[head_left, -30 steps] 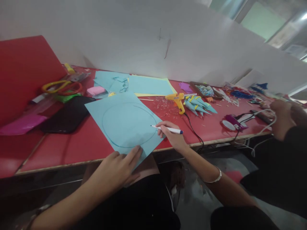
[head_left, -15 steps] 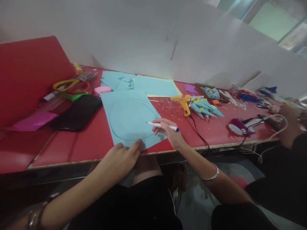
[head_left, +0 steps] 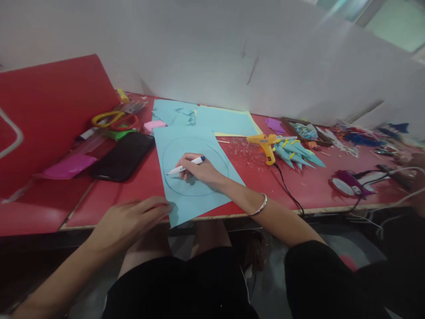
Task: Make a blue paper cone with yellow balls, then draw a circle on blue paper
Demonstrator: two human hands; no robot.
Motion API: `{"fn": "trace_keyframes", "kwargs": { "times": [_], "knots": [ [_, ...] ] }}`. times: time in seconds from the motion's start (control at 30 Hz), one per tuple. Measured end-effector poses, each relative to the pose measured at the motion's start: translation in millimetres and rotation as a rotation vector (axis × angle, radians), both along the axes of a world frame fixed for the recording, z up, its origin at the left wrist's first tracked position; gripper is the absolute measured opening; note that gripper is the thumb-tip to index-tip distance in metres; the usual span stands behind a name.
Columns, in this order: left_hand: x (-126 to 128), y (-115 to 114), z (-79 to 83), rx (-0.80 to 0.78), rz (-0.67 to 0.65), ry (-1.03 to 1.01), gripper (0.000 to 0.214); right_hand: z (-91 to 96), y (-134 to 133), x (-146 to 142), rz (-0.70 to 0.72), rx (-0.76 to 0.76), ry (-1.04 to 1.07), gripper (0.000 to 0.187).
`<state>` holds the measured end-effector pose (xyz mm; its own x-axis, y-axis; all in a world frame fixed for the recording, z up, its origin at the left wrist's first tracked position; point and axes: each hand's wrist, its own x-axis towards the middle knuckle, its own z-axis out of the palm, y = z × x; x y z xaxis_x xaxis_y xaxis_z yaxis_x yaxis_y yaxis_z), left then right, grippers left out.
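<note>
A light-blue sheet of paper (head_left: 195, 206) lies on the red table, its front corner past the table edge. A large hand-drawn oval covers most of it. In my right hand (head_left: 195, 169) is a white marker (head_left: 179, 169) with a blue end, gripped like a pen; its dark tip is at the oval's left side. My left hand (head_left: 136, 217) rests at the paper's lower left edge, fingers stretched out and fingertips touching it. Its thumb is hidden.
Left of the paper lie a black phone (head_left: 122, 157), scissors (head_left: 124, 122) and a pink packet (head_left: 69, 167). To the right are a yellow glue gun (head_left: 265, 146) with a cord, blue paper cones (head_left: 295, 153) and a purple-and-white device (head_left: 352, 184). More sheets (head_left: 229, 122) lie behind.
My right hand has moved left across the paper with the marker, from the oval's right side to its left. My left hand has slid left to the paper's edge. The view has shifted slightly.
</note>
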<state>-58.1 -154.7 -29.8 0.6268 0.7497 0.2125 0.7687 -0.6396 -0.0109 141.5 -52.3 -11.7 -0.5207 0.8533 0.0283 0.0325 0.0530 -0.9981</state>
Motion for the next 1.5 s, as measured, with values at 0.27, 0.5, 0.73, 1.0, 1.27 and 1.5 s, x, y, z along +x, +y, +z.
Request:
{"fn": "trace_keyframes", "kwargs": {
  "times": [0.27,0.5,0.73,1.0,1.27,1.5],
  "knots": [
    [5,3,-0.3,0.008,-0.027,-0.101,0.037,-14.7,-2,-2,0.070,0.035,-0.044,0.018],
    [5,4,-7.6,-0.035,0.010,-0.233,0.030,-12.5,-6,-3,0.045,0.072,-0.018,0.018],
    [5,6,-5.8,-0.011,-0.030,-0.247,0.029,-14.7,-6,-2,0.093,0.055,0.002,0.015],
    [7,8,-4.2,0.050,-0.077,-0.277,0.026,-18.9,-3,4,0.174,0.045,0.000,0.016],
    [8,8,-1.4,0.097,-0.081,-0.309,0.027,-16.2,-6,15,0.243,0.056,-0.029,0.018],
    [13,8,5.4,0.099,-0.085,-0.337,0.027,-12.4,-13,28,0.261,0.003,-0.036,0.015]
  ]
}}
